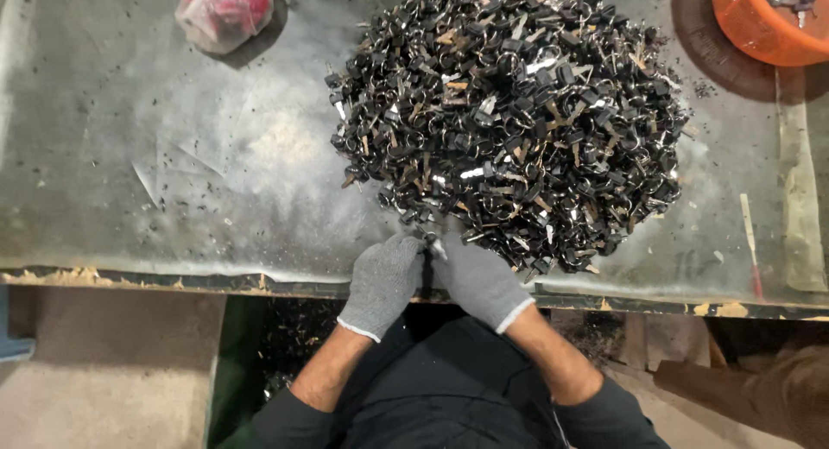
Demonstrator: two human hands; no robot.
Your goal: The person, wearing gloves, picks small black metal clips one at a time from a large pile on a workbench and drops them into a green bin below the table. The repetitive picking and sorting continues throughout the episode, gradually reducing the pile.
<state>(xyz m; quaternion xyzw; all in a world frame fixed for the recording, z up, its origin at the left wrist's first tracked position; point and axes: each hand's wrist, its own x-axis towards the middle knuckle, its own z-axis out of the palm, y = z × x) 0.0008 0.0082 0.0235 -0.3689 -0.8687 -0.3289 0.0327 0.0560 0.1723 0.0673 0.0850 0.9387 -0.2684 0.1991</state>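
Note:
A big heap of small black clips with metal bits (509,112) covers the middle of a worn grey tabletop (173,181). Both my hands wear grey knit gloves and meet at the near edge of the heap. My left hand (384,281) and my right hand (475,276) pinch one small black clip (429,239) together between their fingertips. The clip is mostly hidden by the fingers.
An orange bowl (756,34) with a few dark pieces stands at the far right corner. A clear bag of red items (224,13) lies far left. A thin stick (749,237) lies at the right. The table's front edge (173,281) runs just under my wrists.

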